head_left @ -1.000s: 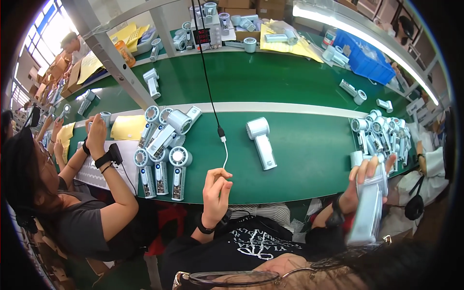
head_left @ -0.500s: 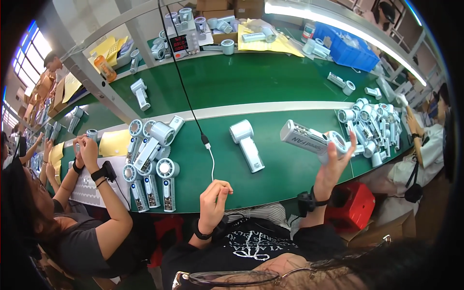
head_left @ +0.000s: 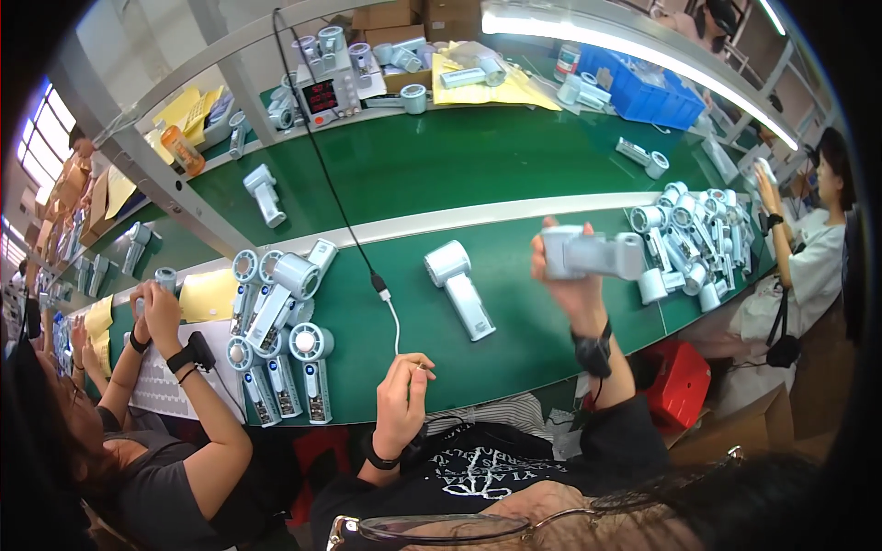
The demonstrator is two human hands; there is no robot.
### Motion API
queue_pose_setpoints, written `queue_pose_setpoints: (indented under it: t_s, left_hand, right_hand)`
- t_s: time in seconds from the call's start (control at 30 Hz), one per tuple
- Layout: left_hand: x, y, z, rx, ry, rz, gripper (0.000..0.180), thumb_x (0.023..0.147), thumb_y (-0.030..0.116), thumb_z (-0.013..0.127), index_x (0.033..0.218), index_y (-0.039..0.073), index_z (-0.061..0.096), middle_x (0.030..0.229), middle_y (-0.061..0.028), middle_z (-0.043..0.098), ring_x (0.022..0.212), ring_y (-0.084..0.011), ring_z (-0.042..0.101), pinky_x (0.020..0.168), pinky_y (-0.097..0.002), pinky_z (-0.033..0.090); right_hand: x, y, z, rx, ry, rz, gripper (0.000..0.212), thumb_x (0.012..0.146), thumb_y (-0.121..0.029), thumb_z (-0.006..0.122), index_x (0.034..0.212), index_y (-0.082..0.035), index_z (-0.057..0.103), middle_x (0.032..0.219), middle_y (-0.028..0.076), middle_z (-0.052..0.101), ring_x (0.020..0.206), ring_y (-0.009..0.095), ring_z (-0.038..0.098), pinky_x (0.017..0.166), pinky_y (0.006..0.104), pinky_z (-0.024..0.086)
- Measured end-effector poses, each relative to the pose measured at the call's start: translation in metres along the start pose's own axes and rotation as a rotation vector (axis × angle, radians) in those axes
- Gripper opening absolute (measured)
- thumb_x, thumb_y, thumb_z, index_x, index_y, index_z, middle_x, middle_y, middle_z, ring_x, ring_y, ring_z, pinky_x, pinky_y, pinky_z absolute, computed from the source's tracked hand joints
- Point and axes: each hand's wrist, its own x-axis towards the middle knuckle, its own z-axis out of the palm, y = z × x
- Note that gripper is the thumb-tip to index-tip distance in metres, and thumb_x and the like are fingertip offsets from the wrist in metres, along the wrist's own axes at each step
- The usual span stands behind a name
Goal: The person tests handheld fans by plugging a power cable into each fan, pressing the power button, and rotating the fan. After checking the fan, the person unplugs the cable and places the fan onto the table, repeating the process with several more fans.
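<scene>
My right hand (head_left: 577, 298) is raised over the right part of the bench, its fingers closed on a pale blue handheld fan (head_left: 597, 254), which is smeared by motion. Low at the bench's front edge, my left hand (head_left: 402, 395) pinches the end of a white charging cable (head_left: 393, 321); a small bit of the tip shows at the fingertips. That cable hangs from a black lead (head_left: 344, 207). Between my hands, farther back, another handheld fan (head_left: 459, 289) lies on the green bench top (head_left: 367, 367).
To the left is a stack of handheld fans (head_left: 280, 321), to the right a larger heap (head_left: 694, 239). Behind stand a meter with red digits (head_left: 322, 96) and a blue bin (head_left: 643, 87). Co-workers sit on both sides; a red stool (head_left: 678, 386) is below right.
My right hand has drawn the fan leftward and turned it, so its handle now points right. My left hand keeps its pinch on the cable. The view has shifted slightly.
</scene>
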Motion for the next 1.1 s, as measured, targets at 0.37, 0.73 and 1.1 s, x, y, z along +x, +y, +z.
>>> queue_pose_setpoints:
  t_s: [0.37, 0.73, 1.1]
  left_hand:
    - [-0.003, 0.008, -0.022, 0.02, 0.069, -0.036, 0.02, 0.096, 0.008, 0.044, 0.082, -0.003, 0.054, 0.089, -0.0115, 0.063, 0.069, -0.0161, 0.057, 0.063, -0.0273, 0.044]
    - [-0.005, 0.003, -0.034, 0.003, 0.091, -0.076, 0.02, 0.096, 0.008, 0.045, 0.083, -0.003, 0.055, 0.088, -0.0113, 0.063, 0.068, -0.0161, 0.057, 0.062, -0.0274, 0.045]
    - [-0.004, 0.004, -0.028, -0.044, 0.044, -0.033, 0.018, 0.095, 0.006, 0.046, 0.082, -0.004, 0.055, 0.085, -0.0108, 0.063, 0.067, -0.0161, 0.057, 0.061, -0.027, 0.045]
  right_hand:
    - [0.207, -0.085, -0.084, -2.141, 0.886, -0.38, 0.06, 0.079, -0.04, 0.073, 0.119, -0.006, 0.044, 0.1, 0.015, 0.062, 0.088, 0.036, 0.062, 0.079, 0.0465, 0.051]
    - [0.155, 0.044, 0.07, -2.612, -0.546, 0.642, 0.084, 0.074, -0.079, 0.048, 0.065, 0.003, 0.066, 0.064, 0.022, 0.063, 0.065, 0.036, 0.065, 0.062, 0.043, 0.053]
    - [0.031, 0.072, 0.02, -2.41, -0.415, 0.013, 0.058, 0.076, -0.053, 0.069, 0.09, 0.0, 0.054, 0.082, 0.018, 0.06, 0.079, 0.035, 0.062, 0.062, 0.0435, 0.049]
